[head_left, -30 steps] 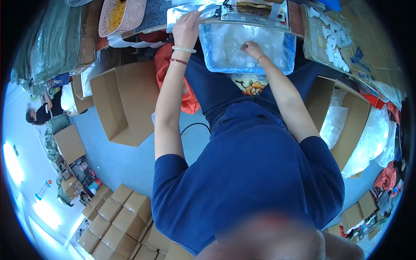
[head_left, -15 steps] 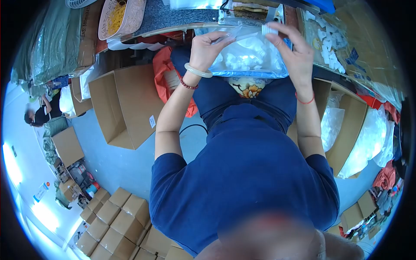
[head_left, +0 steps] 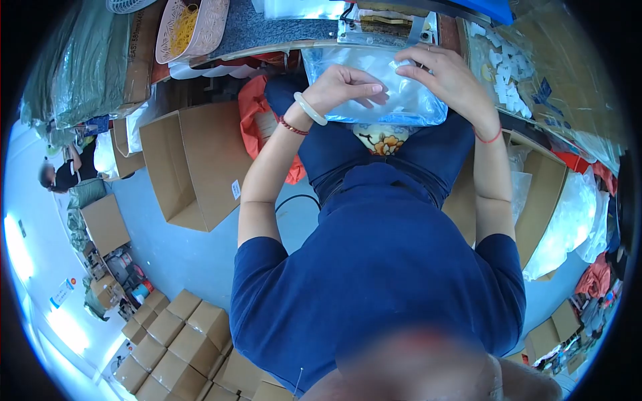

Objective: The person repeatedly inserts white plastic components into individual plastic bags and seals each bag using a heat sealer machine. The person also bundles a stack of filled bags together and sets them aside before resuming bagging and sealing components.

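My left hand (head_left: pixel 341 89), with a pale bangle and a red bead bracelet at the wrist, is over the left side of a clear plastic bag (head_left: pixel 418 115) with a bluish edge, at my lap. Its thumb is stretched out and its fingers are loosely apart; I make out nothing held. At the bag's upper right, my right hand (head_left: pixel 448 77) pinches a small white plastic piece (head_left: pixel 399 65) between thumb and fingertips. White shapes in the bag are blurred by clear film.
White plastic pieces (head_left: pixel 511 80) lie on the table at right. A pink basket (head_left: pixel 207 30) holds yellow rubber bands. An open cardboard box (head_left: pixel 210 160) stands at my left, another (head_left: pixel 545 194) at my right. Stacked cartons (head_left: pixel 180 347) and another person (head_left: pixel 73 167) are farther off.
The clear plastic strip stretched between my hands no longer shows there. My left hand has moved down and right with its thumb extended; my right hand has come slightly lower.
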Available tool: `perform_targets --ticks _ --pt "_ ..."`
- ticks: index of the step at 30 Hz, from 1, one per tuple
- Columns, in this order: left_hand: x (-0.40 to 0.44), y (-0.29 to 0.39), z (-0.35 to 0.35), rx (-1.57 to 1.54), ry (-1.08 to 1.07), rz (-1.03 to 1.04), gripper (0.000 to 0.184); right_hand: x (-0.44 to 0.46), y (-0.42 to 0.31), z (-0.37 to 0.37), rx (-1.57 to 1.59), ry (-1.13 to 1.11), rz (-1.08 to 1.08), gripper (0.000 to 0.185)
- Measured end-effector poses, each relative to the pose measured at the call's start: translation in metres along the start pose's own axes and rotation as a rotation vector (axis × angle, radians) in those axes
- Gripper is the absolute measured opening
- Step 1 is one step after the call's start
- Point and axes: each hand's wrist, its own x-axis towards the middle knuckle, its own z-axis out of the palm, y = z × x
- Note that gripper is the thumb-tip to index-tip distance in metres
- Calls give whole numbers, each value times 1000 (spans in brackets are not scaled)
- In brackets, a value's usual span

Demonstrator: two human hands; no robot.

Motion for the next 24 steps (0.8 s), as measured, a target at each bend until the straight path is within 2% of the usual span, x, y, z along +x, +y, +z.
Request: perform_targets --ticks 2,3,4,6,7,8,11,12,14,15,16,17,18,19,21,23,24 --pt "13 -4 0 -85 -8 -58 28 -2 19 18 107 280 317 31" --pt "31 -14 -4 -343 19 -5 27 -6 29 18 38 422 292 31" --pt "40 -14 -5 -604 45 43 27 -10 25 11 37 419 296 31" --pt "55 -10 -14 -552 16 33 29 -23 13 -10 110 561 364 31" --pt "62 -6 -16 -559 79 1 29 -28 13 -10 -23 632 385 26" --pt "67 -5 -17 -565 144 -32 29 -33 23 -5 -30 633 384 26" --pt "67 -4 -13 -570 132 -15 27 -44 89 9 -473 705 491 23" --pt "66 -5 -11 -568 129 4 27 -43 105 14 -467 709 497 23" --pt "62 -5 -12 -508 177 2 28 -35 130 14 -747 648 349 25" --pt "61 -7 -15 -476 219 7 29 -39 133 13 -732 567 363 26" --pt "60 -10 -23 -236 360 39 32 -39 131 13 -632 571 402 25" --pt "61 -18 -41 -117 406 164 34 -40 127 15 -523 564 443 25" --pt "65 -21 -67 12 452 285 37 -38 125 14 -555 500 481 27" --pt "63 -5 -84 541 692 325 36 -31 129 13 -548 497 457 27" --pt "73 21 -109 1036 928 507 43 -33 135 14 -610 538 377 28" --pt "123 -5 -179 1099 746 341 23 -33 139 14 -627 530 329 28" --pt "123 -7 -178 1460 844 651 32 -36 135 15 -597 507 407 29"
